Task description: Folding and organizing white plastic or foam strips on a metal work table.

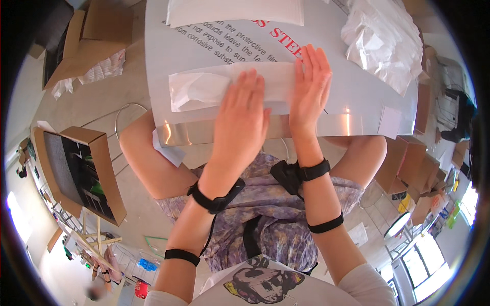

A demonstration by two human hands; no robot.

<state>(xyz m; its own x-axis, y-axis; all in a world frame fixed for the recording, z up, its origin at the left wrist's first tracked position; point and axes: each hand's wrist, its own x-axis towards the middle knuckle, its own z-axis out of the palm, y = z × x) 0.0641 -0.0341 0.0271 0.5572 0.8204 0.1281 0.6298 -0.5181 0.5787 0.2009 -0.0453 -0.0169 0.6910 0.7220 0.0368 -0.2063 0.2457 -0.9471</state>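
Note:
A long, flat, white translucent plastic packet [199,92] lies across the near part of a metal tabletop covered in grey printed film [352,97]. My left hand [241,118] rests flat on the packet's middle, fingers stretched out and slightly blurred. At the packet's right end, my right hand [310,86] stands partly on its edge, with its fingers extended. Neither hand grips anything. Whatever the packet contains cannot be made out. A second white packet [235,11] lies farther back on the table.
Crumpled clear plastic bags [380,41] are heaped at the table's right. A small pale card [390,121] sits at the near right corner. Open cardboard boxes [115,176] stand at the left, with more cardboard boxes [403,163] at the right. Another person [104,265] shows blurrily at lower left.

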